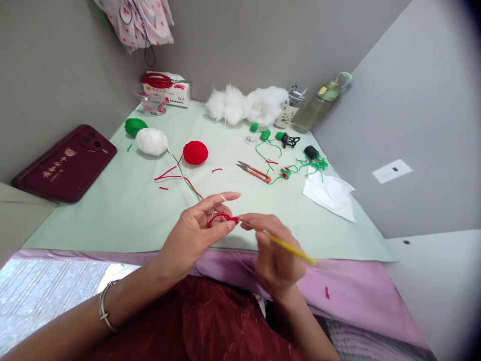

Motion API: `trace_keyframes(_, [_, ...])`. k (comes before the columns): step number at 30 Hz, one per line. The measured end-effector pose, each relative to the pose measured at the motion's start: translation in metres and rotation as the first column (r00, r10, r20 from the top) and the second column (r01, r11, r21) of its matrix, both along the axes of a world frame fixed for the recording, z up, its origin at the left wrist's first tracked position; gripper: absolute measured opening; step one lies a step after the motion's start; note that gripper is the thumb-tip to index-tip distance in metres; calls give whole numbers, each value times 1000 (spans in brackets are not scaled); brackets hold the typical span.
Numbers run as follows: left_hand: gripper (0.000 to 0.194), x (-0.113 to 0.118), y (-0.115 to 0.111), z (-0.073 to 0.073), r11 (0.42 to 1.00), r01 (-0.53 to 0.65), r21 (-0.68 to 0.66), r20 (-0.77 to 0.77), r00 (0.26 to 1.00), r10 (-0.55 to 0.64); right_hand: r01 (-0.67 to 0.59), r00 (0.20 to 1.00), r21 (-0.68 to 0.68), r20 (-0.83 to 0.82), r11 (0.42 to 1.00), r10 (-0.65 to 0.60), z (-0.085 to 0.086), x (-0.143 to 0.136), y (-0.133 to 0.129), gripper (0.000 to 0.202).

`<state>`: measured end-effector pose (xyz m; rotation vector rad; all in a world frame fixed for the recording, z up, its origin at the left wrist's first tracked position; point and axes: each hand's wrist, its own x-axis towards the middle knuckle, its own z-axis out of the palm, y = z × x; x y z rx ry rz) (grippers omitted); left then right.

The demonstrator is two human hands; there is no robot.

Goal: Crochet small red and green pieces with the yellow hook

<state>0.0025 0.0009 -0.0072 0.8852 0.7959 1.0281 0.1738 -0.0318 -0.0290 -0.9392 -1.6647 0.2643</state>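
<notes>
A small red crochet piece (233, 219), seemingly little worked, above the front edge of the counter (124, 220).
The left hand (193, 228) pinches it, white yarn (222, 198) over the forefinger; the right hand (280, 250) grips a yellow crochet hook (289, 245) at its edge. Well apart, small green crocheted pieces (265, 135) look further along, tails untrimmed, towards the back right corner; white stuffing (231, 105) lies loose at the back edge.

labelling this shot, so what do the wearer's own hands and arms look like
The left hand and right hand are gloveless, with no sleeves showing. A narrow, silvery bangle circles the left forearm; the right forearm has none showing.
</notes>
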Motion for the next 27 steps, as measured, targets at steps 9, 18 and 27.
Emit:
trace_keyframes(9, [34,-2,6,1,961,140,-238,211,973,-90,-64,937,-97,-350,993,27,4,-3,9,25])
trace_keyframes(18, [38,4,1,-1,985,58,-163,149,988,-34,93,993,55,64,994,-96,-6,-8,4,37])
trace_keyframes(27, [29,-1,7,-1,979,60,-196,158,987,-29,-55,931,-122,-364,991,6,4,-6,11,19])
